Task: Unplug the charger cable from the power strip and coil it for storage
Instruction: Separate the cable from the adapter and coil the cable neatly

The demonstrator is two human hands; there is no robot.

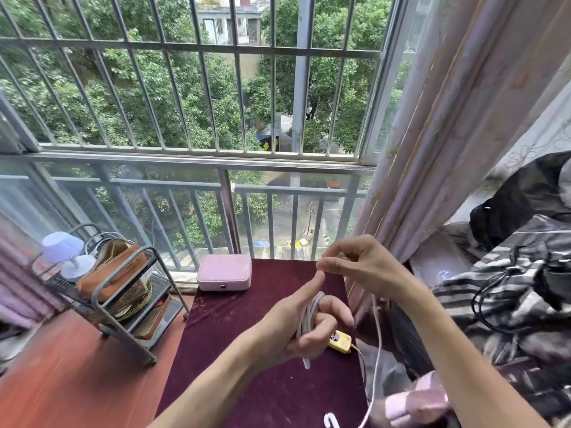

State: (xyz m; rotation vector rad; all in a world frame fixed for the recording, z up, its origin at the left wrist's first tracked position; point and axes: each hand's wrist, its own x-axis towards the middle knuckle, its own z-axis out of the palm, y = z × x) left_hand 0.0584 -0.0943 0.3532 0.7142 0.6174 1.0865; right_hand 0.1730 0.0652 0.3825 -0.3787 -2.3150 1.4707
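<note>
A white charger cable (309,316) is wound in several loops around the fingers of my left hand (304,325), and its plug end hangs below the palm. My right hand (358,267) is raised just above and to the right, pinching the free strand between thumb and fingers. That strand drops down past my right wrist to the lower edge of the view. A yellow power strip (340,341) lies on the dark red cloth (247,350) right behind my left hand, with its own thin cord trailing down to the right.
A pink case (224,272) sits at the cloth's far edge by the window rail. A metal rack (123,298) with a brown pouch and a small lamp stands left. Curtain (432,149) and rumpled bedding with black cords (509,291) fill the right.
</note>
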